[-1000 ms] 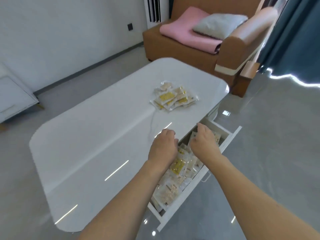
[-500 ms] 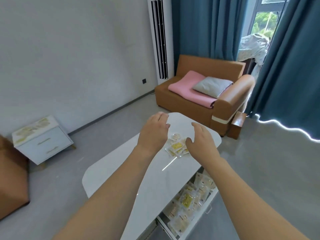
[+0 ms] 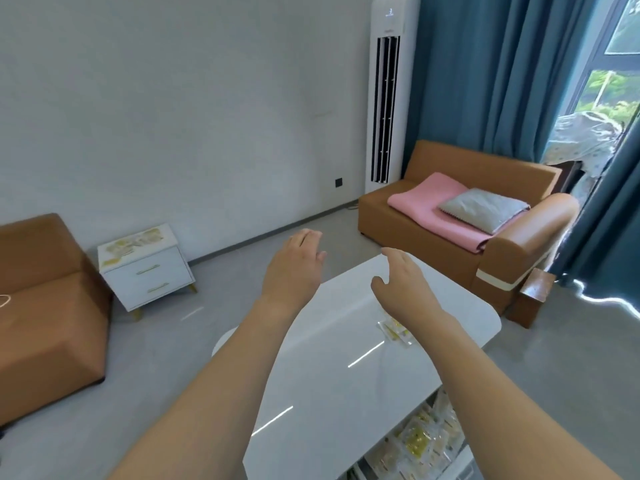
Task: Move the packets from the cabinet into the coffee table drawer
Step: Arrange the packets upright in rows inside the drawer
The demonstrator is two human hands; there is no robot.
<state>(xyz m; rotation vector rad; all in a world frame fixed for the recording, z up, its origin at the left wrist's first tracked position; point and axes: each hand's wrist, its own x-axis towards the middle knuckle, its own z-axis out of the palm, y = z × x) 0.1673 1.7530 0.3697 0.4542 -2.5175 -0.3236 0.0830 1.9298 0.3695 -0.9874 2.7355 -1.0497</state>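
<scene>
Bare and empty, the left hand and right hand are raised above the glossy white coffee table, fingers loosely extended and gripping nothing. Under the right forearm, a few clear packets with yellow contents lie on the tabletop. More such packets fill the open white drawer at the table's near right corner. Well apart, against the wall, stands the small white two-drawer cabinet — pale packets cover its top. A tan sofa sits beyond.
</scene>
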